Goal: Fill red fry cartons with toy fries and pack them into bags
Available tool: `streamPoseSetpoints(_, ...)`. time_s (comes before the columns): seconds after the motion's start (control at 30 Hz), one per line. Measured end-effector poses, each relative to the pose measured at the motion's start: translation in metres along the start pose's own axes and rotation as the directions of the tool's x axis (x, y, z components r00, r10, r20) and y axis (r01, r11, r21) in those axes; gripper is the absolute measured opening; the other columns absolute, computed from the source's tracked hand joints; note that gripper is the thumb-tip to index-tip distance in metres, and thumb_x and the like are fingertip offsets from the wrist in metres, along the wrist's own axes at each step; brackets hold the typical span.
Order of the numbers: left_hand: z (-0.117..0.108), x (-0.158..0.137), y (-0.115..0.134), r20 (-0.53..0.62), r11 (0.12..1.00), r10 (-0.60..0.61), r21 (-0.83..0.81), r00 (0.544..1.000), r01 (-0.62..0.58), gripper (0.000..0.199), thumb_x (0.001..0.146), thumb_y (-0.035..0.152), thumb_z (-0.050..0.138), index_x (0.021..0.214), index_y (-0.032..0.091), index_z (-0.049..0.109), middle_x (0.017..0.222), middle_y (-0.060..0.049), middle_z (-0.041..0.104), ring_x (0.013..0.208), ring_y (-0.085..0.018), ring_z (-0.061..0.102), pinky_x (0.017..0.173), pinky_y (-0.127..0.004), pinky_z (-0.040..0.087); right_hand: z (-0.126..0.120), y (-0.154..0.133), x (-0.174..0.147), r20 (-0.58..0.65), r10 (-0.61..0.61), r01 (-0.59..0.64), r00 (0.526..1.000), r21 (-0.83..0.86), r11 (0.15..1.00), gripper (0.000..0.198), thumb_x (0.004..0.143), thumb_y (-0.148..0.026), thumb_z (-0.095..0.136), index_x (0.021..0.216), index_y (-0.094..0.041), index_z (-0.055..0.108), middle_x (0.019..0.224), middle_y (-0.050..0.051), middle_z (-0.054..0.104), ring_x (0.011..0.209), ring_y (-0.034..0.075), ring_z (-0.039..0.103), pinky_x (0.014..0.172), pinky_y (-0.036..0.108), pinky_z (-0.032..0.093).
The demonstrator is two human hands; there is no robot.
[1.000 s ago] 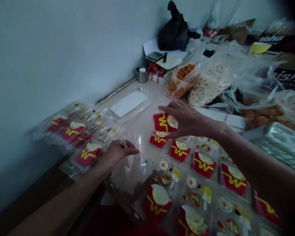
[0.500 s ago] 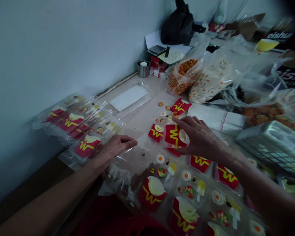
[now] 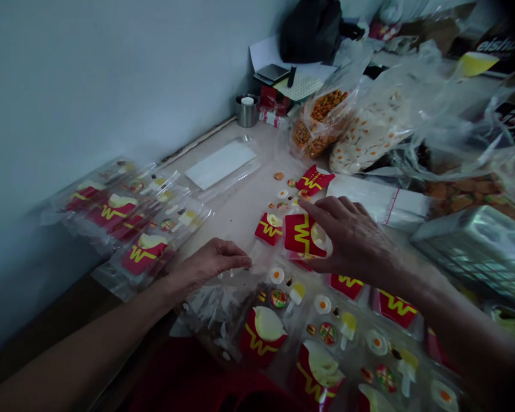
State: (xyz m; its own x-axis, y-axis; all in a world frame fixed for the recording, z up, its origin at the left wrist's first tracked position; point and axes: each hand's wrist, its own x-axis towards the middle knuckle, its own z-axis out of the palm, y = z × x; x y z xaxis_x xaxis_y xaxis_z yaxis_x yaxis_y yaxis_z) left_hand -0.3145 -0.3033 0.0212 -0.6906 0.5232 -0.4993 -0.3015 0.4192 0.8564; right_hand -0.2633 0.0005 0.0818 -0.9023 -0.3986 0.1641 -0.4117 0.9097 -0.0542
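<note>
My right hand [image 3: 354,237] grips a small red toy fries box [image 3: 301,236] with a yellow W, thumb and fingers at its edges. My left hand [image 3: 218,260] is closed in a pinch, its fingertips on a clear plastic bag [image 3: 236,280] whose outline is hard to make out. Just beyond the right fingertips lie another red fries box [image 3: 269,228], a red fries sleeve [image 3: 315,181], and a small fried egg piece [image 3: 282,194]. Nearest me, several filled clear packs lie in rows, each with a fries box [image 3: 264,337], an egg, a pizza and an ice pop.
Filled packs [image 3: 143,252] are piled at the left by the wall. A white card in clear wrap [image 3: 221,165] lies behind my left hand. Bags of orange pieces [image 3: 313,134] and egg pieces [image 3: 369,134], a plastic basket [image 3: 476,252] and a metal cup [image 3: 246,111] stand around.
My left hand has moved slightly right, closer to the fries box in my right hand. The right hand keeps its grip, almost still. The view has shifted a little.
</note>
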Motion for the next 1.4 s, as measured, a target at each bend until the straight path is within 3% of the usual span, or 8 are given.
streamPoseSetpoints(0.1, 0.006, -0.001, 0.006, -0.103, 1.0, -0.007, -0.002, 0.995, 0.007, 0.025, 0.064, 0.046, 0.084, 0.074, 0.023, 0.077, 0.072, 0.0, 0.07, 0.071, -0.017, 0.058, 0.069, -0.028, 0.039, -0.002, -0.001, -0.004, 0.003, 0.006, -0.006, 1.0, 0.01, 1.0, 0.096, 0.079, -0.067, 0.068, 0.156, -0.021, 0.032, 0.127, 0.018, 0.056, 0.114, 0.038, 0.052, 0.094, 0.054, 0.045)
streamPoseSetpoints(0.23, 0.013, -0.001, 0.018, -0.246, 0.992, -0.027, 0.114, 0.969, 0.057, 0.028, 0.056, 0.044, 0.088, 0.065, 0.022, 0.074, 0.061, 0.001, 0.065, 0.061, -0.014, 0.052, 0.061, -0.029, 0.036, -0.015, -0.003, -0.007, -0.005, 0.042, -0.042, 0.999, 0.005, 0.999, 0.096, 0.079, -0.068, 0.068, 0.156, -0.023, 0.033, 0.127, 0.018, 0.056, 0.111, 0.039, 0.052, 0.092, 0.055, 0.045)
streamPoseSetpoints(0.37, 0.019, 0.002, 0.019, -0.307, 0.983, 0.047, 0.184, 0.951, 0.011, 0.028, 0.053, 0.044, 0.089, 0.062, 0.022, 0.073, 0.063, -0.001, 0.068, 0.06, -0.015, 0.053, 0.059, -0.029, 0.037, -0.023, -0.009, -0.009, -0.033, 0.084, -0.086, 0.996, -0.06, 0.995, 0.096, 0.079, -0.069, 0.067, 0.155, -0.02, 0.034, 0.126, 0.019, 0.055, 0.109, 0.039, 0.051, 0.091, 0.054, 0.044)
streamPoseSetpoints(0.63, 0.022, -0.001, 0.015, -0.17, 0.968, 0.105, 0.243, 0.98, -0.062, 0.028, 0.057, 0.043, 0.088, 0.066, 0.021, 0.074, 0.063, 0.002, 0.068, 0.061, -0.013, 0.054, 0.059, -0.027, 0.037, -0.004, -0.027, -0.014, 0.001, 0.096, -0.095, 0.995, -0.177, 0.98, 0.091, 0.082, -0.06, 0.069, 0.154, -0.016, 0.036, 0.127, 0.019, 0.056, 0.113, 0.038, 0.048, 0.094, 0.051, 0.038)
streamPoseSetpoints(0.8, 0.017, 0.006, 0.011, -0.195, 0.965, 0.094, 0.259, 0.976, -0.041, 0.031, 0.055, 0.042, 0.089, 0.066, 0.019, 0.072, 0.06, 0.003, 0.066, 0.059, -0.012, 0.054, 0.058, -0.025, 0.037, 0.0, -0.026, -0.017, -0.066, 0.147, -0.158, 0.987, -0.204, 0.966, 0.089, 0.085, -0.062, 0.064, 0.155, -0.015, 0.035, 0.126, 0.019, 0.056, 0.112, 0.038, 0.047, 0.092, 0.049, 0.038)
streamPoseSetpoints(0.93, 0.015, 0.01, 0.009, -0.198, 0.956, 0.076, 0.294, 0.977, -0.015, 0.03, 0.055, 0.042, 0.089, 0.066, 0.02, 0.072, 0.06, 0.003, 0.066, 0.059, -0.013, 0.055, 0.058, -0.026, 0.037, -0.004, -0.025, -0.018, -0.089, 0.165, -0.179, 0.982, -0.176, 0.968, 0.09, 0.085, -0.063, 0.063, 0.155, -0.016, 0.033, 0.126, 0.019, 0.056, 0.112, 0.038, 0.047, 0.09, 0.049, 0.038)
streamPoseSetpoints(1.17, 0.017, 0.006, 0.014, -0.092, 0.964, 0.053, 0.266, 0.994, -0.027, 0.028, 0.055, 0.036, 0.09, 0.066, 0.019, 0.072, 0.059, 0.003, 0.065, 0.059, -0.012, 0.055, 0.057, -0.025, 0.037, 0.002, -0.039, -0.021, -0.039, 0.157, -0.161, 0.987, -0.175, 0.971, 0.087, 0.082, -0.045, 0.071, 0.155, -0.017, 0.035, 0.128, 0.018, 0.054, 0.114, 0.037, 0.046, 0.093, 0.05, 0.038)
streamPoseSetpoints(1.4, 0.017, 0.011, 0.008, 0.02, 0.954, 0.052, 0.295, 0.998, -0.056, 0.028, 0.053, 0.033, 0.091, 0.064, 0.018, 0.07, 0.056, 0.005, 0.062, 0.055, -0.009, 0.05, 0.053, -0.023, 0.035, 0.014, -0.049, -0.023, -0.007, 0.154, -0.154, 0.988, -0.126, 0.98, 0.086, 0.084, -0.05, 0.069, 0.155, -0.017, 0.034, 0.128, 0.018, 0.053, 0.115, 0.037, 0.045, 0.094, 0.05, 0.038)
